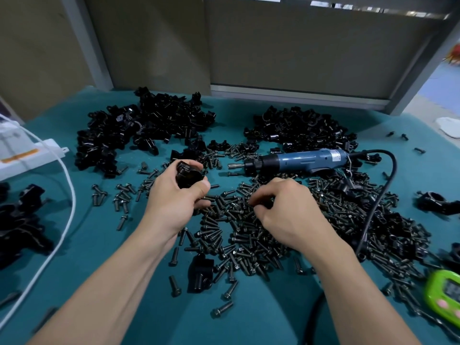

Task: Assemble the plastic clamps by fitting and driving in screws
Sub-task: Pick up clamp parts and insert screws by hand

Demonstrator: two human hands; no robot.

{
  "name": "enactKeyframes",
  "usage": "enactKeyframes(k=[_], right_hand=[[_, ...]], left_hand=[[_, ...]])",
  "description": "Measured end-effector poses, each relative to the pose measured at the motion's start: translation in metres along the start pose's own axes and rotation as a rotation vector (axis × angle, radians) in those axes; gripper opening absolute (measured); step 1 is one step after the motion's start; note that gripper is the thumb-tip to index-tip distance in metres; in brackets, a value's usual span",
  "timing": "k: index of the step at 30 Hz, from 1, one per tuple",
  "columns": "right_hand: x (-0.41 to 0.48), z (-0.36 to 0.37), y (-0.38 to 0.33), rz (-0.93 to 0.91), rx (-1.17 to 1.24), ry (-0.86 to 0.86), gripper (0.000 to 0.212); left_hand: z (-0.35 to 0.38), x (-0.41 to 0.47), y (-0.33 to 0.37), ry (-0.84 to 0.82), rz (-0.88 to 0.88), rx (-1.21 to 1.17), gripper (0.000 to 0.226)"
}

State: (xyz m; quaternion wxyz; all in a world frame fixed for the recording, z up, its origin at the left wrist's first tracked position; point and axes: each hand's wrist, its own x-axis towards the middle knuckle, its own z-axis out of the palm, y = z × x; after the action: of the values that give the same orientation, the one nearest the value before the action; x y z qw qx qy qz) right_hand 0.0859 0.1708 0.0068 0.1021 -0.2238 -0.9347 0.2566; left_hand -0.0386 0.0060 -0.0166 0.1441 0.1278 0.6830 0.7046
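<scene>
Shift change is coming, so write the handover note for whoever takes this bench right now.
Left hand: grips one black clamp.
Right hand: fingers curled down into the screw pile; whether a screw is pinched cannot be told.
Electric screwdriver: lying on the teal mat beyond the hands, untouched.
Clamp parts: left heap and right heap at the back of the mat.
Done: cannot tell how many clamps are finished.
Left: fit a screw into the held clamp, drive it, then work through the heaps.
</scene>
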Motion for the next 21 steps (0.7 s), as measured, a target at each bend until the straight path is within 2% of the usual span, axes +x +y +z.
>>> enactKeyframes(k=[5,11,14,17,21], right_hand=[[-0.002,-0.005,-0.005,0.010,-0.175,-0.067,0.004],[-0.001,-0.001,-0.008,0.019,-0.276,-0.137,0.016],[-0.001,-0.004,-0.006,0.015,-0.232,-0.155,0.031],[-0.001,-0.002,-0.004,0.013,-0.174,-0.090,0.023],[0.000,-0.003,-0.007,0.009,0.037,0.110,0.018]], left_hand=[[-0.002,0.005,-0.004,0.062,0.020,-0.026,0.012],[-0.006,0.012,-0.009,0.080,0.010,0.021,0.016],[-0.002,0.013,-0.010,0.093,0.009,0.069,0.025],[0.000,0.010,-0.008,0.092,0.023,0.121,0.032],[0.002,0.006,-0.005,0.113,0.090,0.219,0.031]])
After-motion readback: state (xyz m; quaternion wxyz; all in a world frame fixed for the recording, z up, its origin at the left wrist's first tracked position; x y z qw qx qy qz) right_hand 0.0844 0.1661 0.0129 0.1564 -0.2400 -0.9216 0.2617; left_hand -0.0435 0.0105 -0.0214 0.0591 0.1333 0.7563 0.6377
